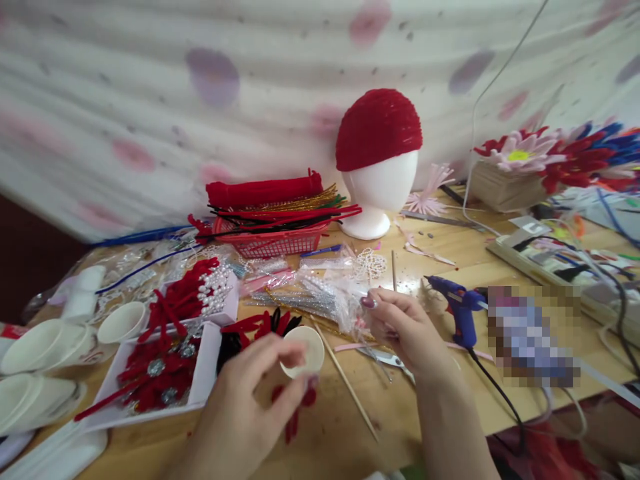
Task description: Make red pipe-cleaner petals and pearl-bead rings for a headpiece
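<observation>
My left hand [250,400] holds a small white paper cup [306,350] by its rim, low in the middle of the wooden table [350,427]. Red fuzzy pieces [295,417] lie just under that hand. My right hand [405,327] is curled, fingertips pinched together beside a clear plastic bag of silvery sticks [320,300]; what it pinches is too small to tell. Scissors [387,360] and a thin wooden stick [347,383] lie between and below the hands.
A blue glue gun [457,307] with a black cord lies right of my right hand. White trays of red pieces [160,370] and stacked cups [40,347] sit left. Behind stand a red basket of pipe cleaners [273,240], a foam head with a red cap [377,167], and flowers [550,157].
</observation>
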Demonstrator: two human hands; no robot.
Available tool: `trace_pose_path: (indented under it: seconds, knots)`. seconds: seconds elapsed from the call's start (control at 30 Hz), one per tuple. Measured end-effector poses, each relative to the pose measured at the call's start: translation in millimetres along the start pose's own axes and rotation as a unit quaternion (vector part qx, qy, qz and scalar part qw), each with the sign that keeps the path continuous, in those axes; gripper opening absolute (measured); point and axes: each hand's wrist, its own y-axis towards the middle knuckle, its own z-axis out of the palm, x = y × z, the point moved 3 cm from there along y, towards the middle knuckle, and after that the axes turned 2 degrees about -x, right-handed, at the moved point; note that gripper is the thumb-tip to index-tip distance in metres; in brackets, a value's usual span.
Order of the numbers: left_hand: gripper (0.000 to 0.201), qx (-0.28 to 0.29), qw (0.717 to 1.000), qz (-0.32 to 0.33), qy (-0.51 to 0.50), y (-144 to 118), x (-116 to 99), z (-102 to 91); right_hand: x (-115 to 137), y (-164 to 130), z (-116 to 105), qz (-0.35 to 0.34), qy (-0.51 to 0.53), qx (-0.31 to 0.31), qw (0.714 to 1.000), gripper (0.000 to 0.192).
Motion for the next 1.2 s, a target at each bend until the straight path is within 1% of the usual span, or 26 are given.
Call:
trace_pose_path:
  seconds: [0.03,0.07,0.1,0.13,0.17,0.23,0.3,0.33,0.37,0.4,0.43,0.47,0.5,0.53,0.6,0.63,0.67,0.7,0.77,0.8,0.87,0.97,1.0,1.1,1.13,1.2]
  knots:
    - [0.02,-0.018,0.996,-0.068,-0.047,9.9,-5.6,0.5,0.4,0.4,2.8,-0.006,-0.014,0.015,1.0,0.044]
    - [0.033,-0.011,0.991,-0.113,-0.076,20.8,-11.5,4.4,1.1,0.6,6.1,-0.009,-0.026,0.028,0.999,0.044]
    - [0.048,0.005,0.989,-0.127,-0.081,32.5,-17.6,9.8,2.1,0.5,9.6,-0.012,-0.036,0.037,0.999,0.044]
    - [0.053,0.031,0.988,-0.131,-0.077,43.9,-22.5,15.9,3.4,0.1,12.8,-0.014,-0.043,0.042,0.998,0.044]
    - [0.049,0.055,0.988,-0.129,-0.061,54.1,-25.9,20.9,4.9,-0.8,15.2,-0.017,-0.05,0.045,0.998,0.044]
    - [0.041,0.08,0.992,-0.101,0.011,69.8,-30.0,24.1,7.5,-3.4,16.6,-0.018,-0.055,0.057,0.997,0.046]
    - [0.039,0.103,0.991,-0.067,0.049,78.9,-32.4,18.0,9.0,-5.7,12.6,-0.024,-0.04,0.076,0.996,0.05]
    - [0.04,0.117,0.991,-0.055,0.042,81.9,-34.0,12.1,9.3,-5.9,8.1,-0.031,-0.021,0.076,0.996,0.054]
    - [0.041,0.134,0.99,-0.046,0.017,84.5,-36.3,5.1,9.2,-5.0,1.9,-0.039,0.004,0.056,0.998,0.059]
    - [0.041,0.155,0.987,-0.038,-0.022,87.1,-39.6,-2.2,8.0,-3.1,-5.6,-0.041,0.029,0.014,0.999,0.063]
    - [0.041,0.18,0.981,-0.031,-0.071,89.8,-44.1,-9.1,5.8,-0.6,-13.3,-0.034,0.05,-0.043,0.997,0.065]
    - [0.04,0.208,0.969,-0.025,-0.128,92.5,-49.6,-15.1,2.6,1.9,-20.1,-0.019,0.062,-0.103,0.993,0.066]
    - [0.039,0.235,0.954,-0.019,-0.186,95.1,-55.8,-20.0,-1.6,4.4,-24.2,0.009,0.066,-0.145,0.987,0.065]
    - [0.037,0.26,0.935,-0.015,-0.241,97.5,-62.0,-23.6,-5.9,6.8,-24.9,0.039,0.067,-0.157,0.985,0.066]
    - [0.036,0.286,0.907,-0.017,-0.308,100.6,-71.2,-26.7,-14.7,10.3,-18.3,0.09,0.065,-0.122,0.986,0.075]
    - [0.036,0.283,0.906,-0.022,-0.313,101.1,-72.8,-26.6,-18.3,11.1,-13.6,0.098,0.064,-0.107,0.987,0.079]
    - [0.037,0.269,0.915,-0.027,-0.298,101.0,-71.9,-25.9,-21.5,11.2,-9.3,0.095,0.062,-0.104,0.988,0.081]
    - [0.038,0.245,0.931,-0.032,-0.269,100.0,-68.6,-25.1,-23.9,10.9,-5.8,0.08,0.059,-0.114,0.989,0.079]
    - [0.039,0.179,0.963,-0.038,-0.198,95.2,-57.1,-24.0,-27.0,9.3,-2.0,0.032,0.045,-0.155,0.986,0.073]
    - [0.038,0.152,0.973,-0.036,-0.169,91.4,-50.1,-23.4,-28.2,8.3,-1.3,0.013,0.034,-0.172,0.984,0.07]
    - [0.029,0.123,0.982,-0.028,-0.141,81.8,-35.9,-21.4,-29.8,6.5,-1.5,-0.015,-0.003,-0.195,0.981,0.068]
    - [0.009,0.117,0.983,-0.026,-0.14,66.7,-16.1,-17.2,-31.0,6.0,-3.3,-0.041,-0.082,-0.202,0.975,0.067]
    - [0.009,0.117,0.983,-0.033,-0.138,62.2,-9.8,-15.8,-31.3,6.5,-3.7,-0.05,-0.111,-0.2,0.972,0.067]
    - [0.027,0.136,0.982,-0.059,-0.118,51.4,6.9,-10.3,-32.0,9.0,-4.3,-0.079,-0.192,-0.189,0.96,0.067]
    - [0.028,0.142,0.981,-0.056,-0.116,48.9,11.4,-8.3,-32.2,10.0,-4.3,-0.089,-0.218,-0.184,0.954,0.068]
    - [0.026,0.137,0.984,-0.029,-0.111,45.3,18.6,-4.6,-32.5,12.2,-4.2,-0.106,-0.265,-0.172,0.943,0.067]
